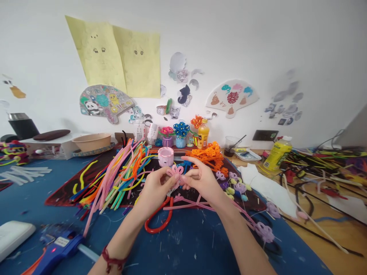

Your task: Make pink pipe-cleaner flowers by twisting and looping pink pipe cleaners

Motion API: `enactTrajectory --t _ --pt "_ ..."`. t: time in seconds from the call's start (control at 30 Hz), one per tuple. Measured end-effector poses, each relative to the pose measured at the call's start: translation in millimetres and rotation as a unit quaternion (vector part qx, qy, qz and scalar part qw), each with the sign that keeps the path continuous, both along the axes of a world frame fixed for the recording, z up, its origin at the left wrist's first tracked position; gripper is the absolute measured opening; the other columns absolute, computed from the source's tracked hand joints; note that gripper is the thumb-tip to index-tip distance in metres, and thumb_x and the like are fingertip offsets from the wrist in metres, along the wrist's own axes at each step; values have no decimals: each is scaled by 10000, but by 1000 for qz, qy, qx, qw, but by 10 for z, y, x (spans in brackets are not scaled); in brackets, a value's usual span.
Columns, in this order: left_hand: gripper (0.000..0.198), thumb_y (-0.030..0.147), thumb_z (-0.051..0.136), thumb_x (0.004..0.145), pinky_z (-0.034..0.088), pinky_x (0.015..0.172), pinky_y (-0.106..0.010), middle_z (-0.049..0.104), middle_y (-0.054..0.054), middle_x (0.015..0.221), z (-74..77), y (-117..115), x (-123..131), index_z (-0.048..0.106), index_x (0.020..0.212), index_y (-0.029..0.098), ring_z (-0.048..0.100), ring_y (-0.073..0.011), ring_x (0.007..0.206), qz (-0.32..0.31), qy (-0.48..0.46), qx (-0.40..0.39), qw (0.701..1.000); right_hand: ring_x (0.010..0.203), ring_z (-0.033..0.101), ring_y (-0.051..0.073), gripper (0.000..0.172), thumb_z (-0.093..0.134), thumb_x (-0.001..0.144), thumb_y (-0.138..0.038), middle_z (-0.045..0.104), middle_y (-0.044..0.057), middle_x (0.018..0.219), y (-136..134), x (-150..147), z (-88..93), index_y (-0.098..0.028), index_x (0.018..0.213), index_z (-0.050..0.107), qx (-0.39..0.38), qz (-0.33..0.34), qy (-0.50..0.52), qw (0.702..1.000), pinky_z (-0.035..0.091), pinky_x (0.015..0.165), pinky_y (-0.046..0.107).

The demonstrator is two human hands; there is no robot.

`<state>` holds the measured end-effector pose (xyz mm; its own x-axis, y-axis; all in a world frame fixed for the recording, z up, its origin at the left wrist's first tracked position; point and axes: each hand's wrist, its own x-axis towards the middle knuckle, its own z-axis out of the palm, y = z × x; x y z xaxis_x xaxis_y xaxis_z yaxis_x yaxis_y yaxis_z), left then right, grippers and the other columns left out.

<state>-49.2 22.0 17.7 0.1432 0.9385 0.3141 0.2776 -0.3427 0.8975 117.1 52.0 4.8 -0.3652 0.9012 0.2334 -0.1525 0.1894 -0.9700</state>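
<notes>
Two grips closed, left hand [156, 188] and right hand [203, 178] pinching a pink looped pipe-cleaner flower [177, 170] above the blue-covered desk [197, 238]; looks mid-shaping, next twist likely needs firm pinching.

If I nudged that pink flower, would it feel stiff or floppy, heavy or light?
The pink flower is probably light for its size: its petals are thin, open loops, held by just the fingers of the left hand and right hand. It would likely bend rather than snap, since its loops look like curved, soft strands. Its lobed outline should keep it from rolling easily.
</notes>
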Motion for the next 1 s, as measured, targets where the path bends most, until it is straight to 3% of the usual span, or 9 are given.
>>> enactTrajectory --t 0.17,0.27,0.4,0.5,0.57,0.63,0.73,0.87,1.0 --pt "360 476 630 789 323 493 -208 519 16 591 93 -71 -17 592 676 136 414 -91 527 -95 -19 -60 993 396 487 83 641 704 730 -260 618 -54 531 -56 21 66 -182 1311 443 -6 8 13 1000 365 408 184" --pt "366 477 660 766 336 490 -204 516 19 573 107 -74 -20 596 652 136 424 -89 521 -88 -45 -73 992 422 505 88 604 711 738 -292 630 -38 550 -63 31 80 -171 1279 471 -13 6 32 999 369 428 188" --pt "399 478 632 789 375 498 -206 494 16 570 86 -47 -5 564 596 136 435 -90 527 -16 -94 -58 994 588 611 130 438 627 821 -407 683 27 694 -25 60 75 -163 1180 568 -8 -10 53 999 468 569 240" --pt "411 480 611 808 367 490 -199 498 9 571 79 -42 13 559 598 130 435 -88 529 13 -120 -57 991 845 649 180 378 709 750 -358 705 71 935 7 49 51 -172 1074 652 56 -41 -13 998 503 776 301" --pt "440 492 580 828 348 482 -194 479 14 543 74 -45 28 545 578 131 414 -82 514 19 -121 -55 991 939 640 205 342 732 731 -354 702 77 1011 16 9 22 -168 1015 689 88 -22 -48 995 492 861 333" --pt "472 507 555 840 319 463 -191 437 27 513 63 -46 40 528 552 134 375 -73 490 23 -109 -46 993 838 657 205 323 715 745 -413 717 67 883 15 -45 -11 -152 935 716 88 11 -47 995 525 798 341" --pt "411 497 559 838 307 443 -193 455 31 540 40 -36 38 580 642 137 371 -74 475 35 -81 -31 996 576 621 169 342 723 721 -478 665 33 633 -1 -102 -48 -141 777 733 66 0 -41 997 537 588 299" --pt "293 438 568 852 430 543 -229 614 -15 716 54 -45 -10 617 902 153 546 -131 606 144 -11 109 984 446 585 155 344 699 741 -496 616 18 534 -33 -116 -42 -155 749 743 72 -56 -46 995 488 464 274" --pt "269 392 663 810 470 713 -302 664 -61 900 76 -89 -53 622 972 182 590 -187 799 167 178 353 903 530 636 188 296 684 770 -462 682 42 637 -52 -118 -21 -180 827 752 109 -97 -22 989 531 534 304"
